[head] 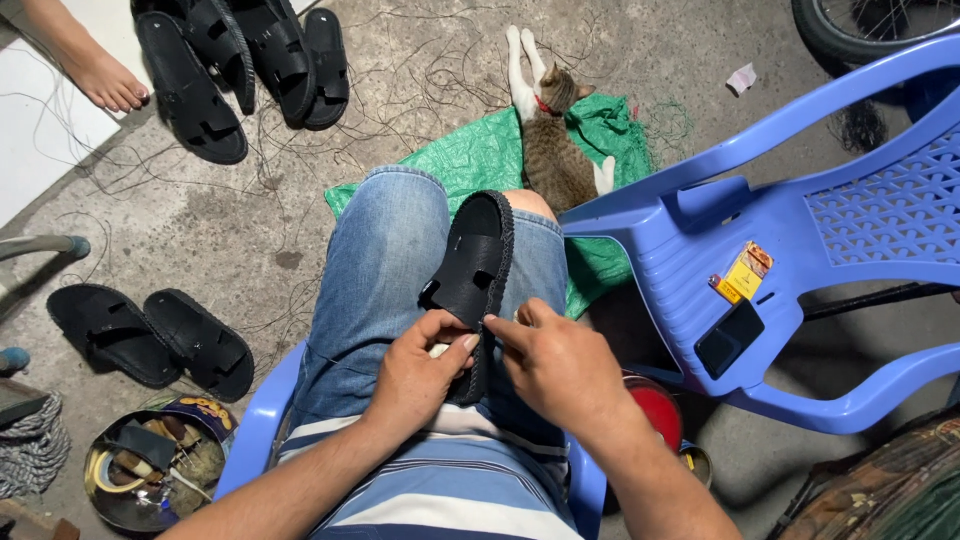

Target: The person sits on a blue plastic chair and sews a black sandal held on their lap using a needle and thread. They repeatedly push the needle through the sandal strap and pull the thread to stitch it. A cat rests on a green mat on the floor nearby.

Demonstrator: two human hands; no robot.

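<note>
Down on the person's lap lies a black sandal (474,262), sole up along the right thigh, toe pointing away toward the knee, so the stitched edge faces the hands. The left hand (425,372) is curled around the sandal's near end, thumb and fingers pinched shut on the strap side, which steadies it against the jeans. The right hand (560,365) meets it from the other side, its fingertips closed at the sandal's rim just beside the left thumb; it may be pinching a thread or a needle there, but that is too small to tell.

The person sits on a blue chair (255,425), and a second blue chair (800,230) lies tipped over just to the right, serving as a shelf: a yellow packet (744,272) and a dark phone (729,338) rest on it within reach. A cat (553,140) lies stretched on a green sheet (470,150) beyond the knees. More black sandals wait on the floor, one pair (150,340) to the left and a heap (240,60) farther off, beside another person's bare foot (100,75). A round tin of tape and tools (145,470) sits near the left elbow, loose threads scattered across the concrete.
</note>
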